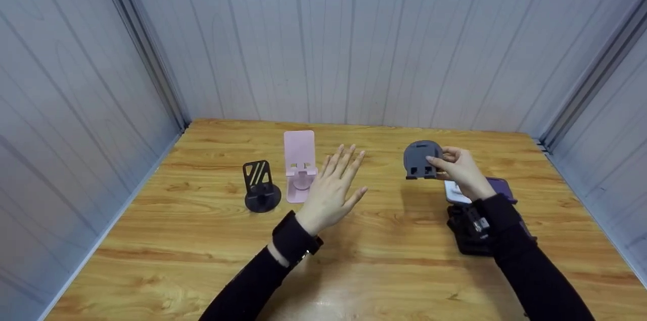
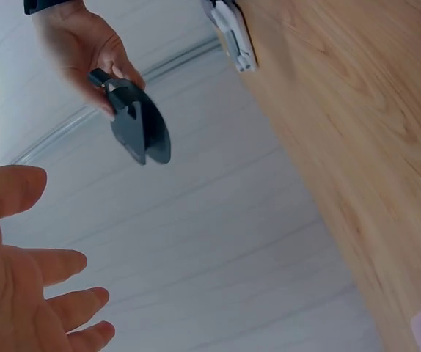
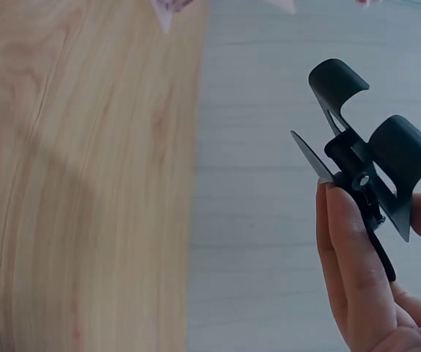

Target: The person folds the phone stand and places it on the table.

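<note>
My right hand (image 1: pixel 462 172) pinches a dark grey folding phone stand (image 1: pixel 422 159) by its side, thumb on the front, holding it up over the table. In the right wrist view this phone stand (image 3: pixel 364 165) shows two curved lips and a hinge, with fingers behind it. My left hand (image 1: pixel 333 187) hovers with straight, spread fingers and holds nothing. Just left of it stands a pink phone stand (image 1: pixel 299 151), unfolded upright and partly overlapped by the hand. Farther left is a black phone stand (image 1: pixel 259 179) with slanted slots and a round base.
Under my right forearm lie a white stand (image 1: pixel 456 193), a purple one (image 1: pixel 500 188) and black folded stands (image 1: pixel 467 235), partly hidden by the sleeve. The wooden table (image 1: pixel 177 240) meets pale panel walls (image 1: pixel 323 48) at the back and both sides.
</note>
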`<state>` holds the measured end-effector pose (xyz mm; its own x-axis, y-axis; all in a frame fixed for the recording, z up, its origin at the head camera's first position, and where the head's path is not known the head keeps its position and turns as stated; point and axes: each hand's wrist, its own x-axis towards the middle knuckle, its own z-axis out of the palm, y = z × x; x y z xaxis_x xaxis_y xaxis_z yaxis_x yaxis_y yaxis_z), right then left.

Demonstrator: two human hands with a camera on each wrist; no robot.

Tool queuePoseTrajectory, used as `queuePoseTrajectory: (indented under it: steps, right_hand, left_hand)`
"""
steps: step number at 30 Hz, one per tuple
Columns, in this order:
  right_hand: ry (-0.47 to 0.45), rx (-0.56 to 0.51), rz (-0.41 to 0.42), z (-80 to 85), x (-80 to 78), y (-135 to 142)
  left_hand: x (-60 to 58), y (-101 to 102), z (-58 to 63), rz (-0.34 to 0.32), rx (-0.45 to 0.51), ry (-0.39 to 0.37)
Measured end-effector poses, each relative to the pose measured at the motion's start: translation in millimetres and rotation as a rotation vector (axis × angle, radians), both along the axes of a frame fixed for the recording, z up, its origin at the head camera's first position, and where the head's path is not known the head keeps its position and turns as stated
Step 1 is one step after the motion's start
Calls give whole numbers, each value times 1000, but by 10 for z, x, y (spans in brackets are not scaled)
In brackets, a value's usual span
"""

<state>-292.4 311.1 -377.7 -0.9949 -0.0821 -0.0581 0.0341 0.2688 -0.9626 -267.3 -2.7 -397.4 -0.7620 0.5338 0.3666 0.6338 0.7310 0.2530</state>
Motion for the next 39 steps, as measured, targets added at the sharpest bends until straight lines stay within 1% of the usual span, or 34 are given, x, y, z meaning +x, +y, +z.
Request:
queuePoseTrajectory:
  steps: [2, 5, 10, 15, 17, 25, 28, 32, 34, 37, 39]
  right_hand:
    - [-29, 46, -9, -38, -85, 12]
    - [-67, 107, -27, -107, -204, 11]
    - [-125, 165, -58, -260, -393, 3]
    - [-185, 370, -80, -400, -510, 39]
    - [-195, 427, -82, -440, -534, 57]
    - [-257, 419, -127, -546, -570, 88]
    - [-220, 515, -120, -556, -564, 72]
    - [-127, 722, -87, -551, -537, 42]
    - [-87, 806, -74, -544, -525, 26]
    - [-61, 891, -69, -541, -530, 3]
    - [-43, 927, -55, -539, -541, -24]
  left_hand:
    - [-7, -36, -3, 21, -19, 4]
    - [-13, -72, -1, 37, -23, -5]
    - [-30, -89, 2, 35, -21, -7]
    - [-37, -94, -4, 43, -47, -12]
    - [-34, -95, -6, 46, -56, -18]
    - [-14, -109, -17, 34, -48, -37]
    - [-8, -118, -18, 30, -43, -42]
    - [-6, -125, -21, 29, -43, -54]
    - [-7, -124, -20, 29, -47, -55]
    - [-4, -121, -18, 27, -47, -57]
    - [-1, -123, -17, 26, -45, -58]
